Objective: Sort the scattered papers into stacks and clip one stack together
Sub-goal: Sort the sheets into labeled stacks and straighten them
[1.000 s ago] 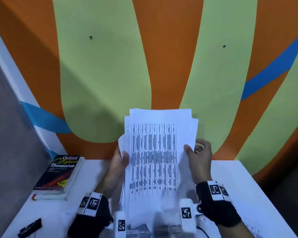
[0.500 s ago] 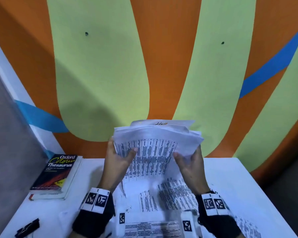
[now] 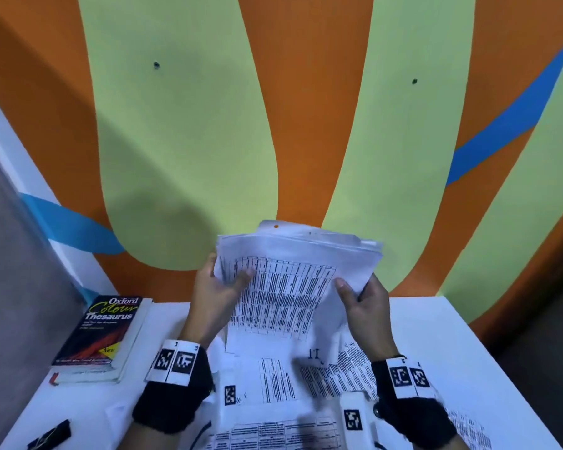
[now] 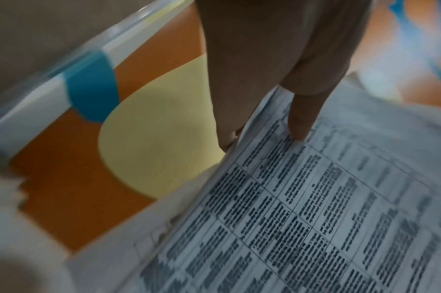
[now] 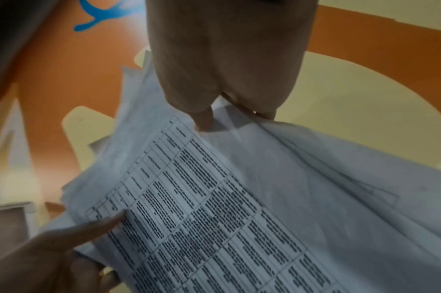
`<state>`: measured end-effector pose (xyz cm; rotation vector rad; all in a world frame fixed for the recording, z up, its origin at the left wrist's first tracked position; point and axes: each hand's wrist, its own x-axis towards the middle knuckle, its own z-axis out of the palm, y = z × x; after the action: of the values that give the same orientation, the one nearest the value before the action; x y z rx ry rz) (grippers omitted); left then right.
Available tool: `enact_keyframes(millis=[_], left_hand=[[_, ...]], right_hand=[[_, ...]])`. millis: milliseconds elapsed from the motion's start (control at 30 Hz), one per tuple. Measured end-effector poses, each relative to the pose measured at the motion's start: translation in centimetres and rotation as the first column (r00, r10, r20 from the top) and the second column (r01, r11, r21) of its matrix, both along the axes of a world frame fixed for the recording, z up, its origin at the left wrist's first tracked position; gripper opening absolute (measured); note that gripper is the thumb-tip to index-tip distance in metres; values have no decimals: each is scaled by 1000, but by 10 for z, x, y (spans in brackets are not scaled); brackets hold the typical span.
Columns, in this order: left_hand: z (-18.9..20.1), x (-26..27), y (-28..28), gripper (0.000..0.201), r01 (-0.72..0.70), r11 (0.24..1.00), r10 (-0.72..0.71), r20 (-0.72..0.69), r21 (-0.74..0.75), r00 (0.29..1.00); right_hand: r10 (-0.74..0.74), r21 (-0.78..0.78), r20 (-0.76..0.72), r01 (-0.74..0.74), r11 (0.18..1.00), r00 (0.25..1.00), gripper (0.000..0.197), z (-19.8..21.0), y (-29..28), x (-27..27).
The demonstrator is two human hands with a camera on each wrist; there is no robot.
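A sheaf of papers (image 3: pixel 293 280) held clear of the white table (image 3: pixel 436 326), between the person's two hands, its upper edge leaning away toward the painted wall (image 3: pixel 182 141) and its lower edge hanging down to the loose sheets (image 3: pixel 273 378) spread on the table below. The top sheet carries a ruled table of dark print; the edges behind it are fanned and uneven, not squared. The left hand (image 3: pixel 215 293) takes the sheaf at its left margin, thumb (image 4: pixel 302 119) pressed flat on the printed face and the fingers closed behind the pile, so the grasp is narrow and clamped on the paper. The right hand (image 3: pixel 366 303) takes the right margin in the same way, thumb (image 5: pixel 204 121) on the front sheet and fingers curled behind; the paper creases outward from this pinch in the right wrist view. Both forearms rise from the near edge of the table, palms turned inward toward each other, each wrist wearing a black band with white coded tags. An Oxford Colour Thesaurus (image 3: pixel 104 336) lies flat at the table's left side, well apart from the hands. A black binder clip (image 3: pixel 51 434) rests at the near left corner, apart from the papers, touched by neither hand
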<state>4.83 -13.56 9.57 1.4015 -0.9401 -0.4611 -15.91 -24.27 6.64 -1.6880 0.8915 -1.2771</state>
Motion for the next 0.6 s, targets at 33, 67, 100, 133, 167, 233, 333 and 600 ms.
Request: enact_keyframes(millis=[33, 67, 100, 133, 167, 233, 333, 600], left_hand=[[-3, 2, -1, 30, -9, 1000, 9, -18, -8, 1000], [-6, 3, -1, 29, -17, 1000, 17, -28, -23, 999], [-9, 5, -1, 29, -36, 998, 35, -40, -43, 999], [-10, 3, 0, 28, -57, 996, 52, -68, -63, 996], [-10, 2, 1, 25, -81, 993, 73, -100, -81, 992], [-13, -2, 2, 29, -128, 988, 114, -152, -87, 982], [-12, -8, 0, 41, -175, 977, 154, -162, -124, 975], [10, -6, -7, 49, -101, 987, 109, 55, -127, 993]], right_hand=[[-47, 13, 13, 47, 999, 999, 16, -1, 1, 2], [-45, 32, 29, 44, 998, 999, 12, -4, 0, 1], [-33, 33, 39, 31, 999, 999, 11, -5, -2, 1], [0, 50, 44, -2, 999, 999, 21, -7, -4, 0], [35, 95, 46, -39, 995, 998, 29, -6, -6, 0], [110, 163, 51, -117, 980, 993, 24, -3, -8, -1], [138, 181, 94, -154, 971, 986, 6, 4, -9, 3], [80, -59, 185, -70, 996, 979, 48, 33, 0, 15]])
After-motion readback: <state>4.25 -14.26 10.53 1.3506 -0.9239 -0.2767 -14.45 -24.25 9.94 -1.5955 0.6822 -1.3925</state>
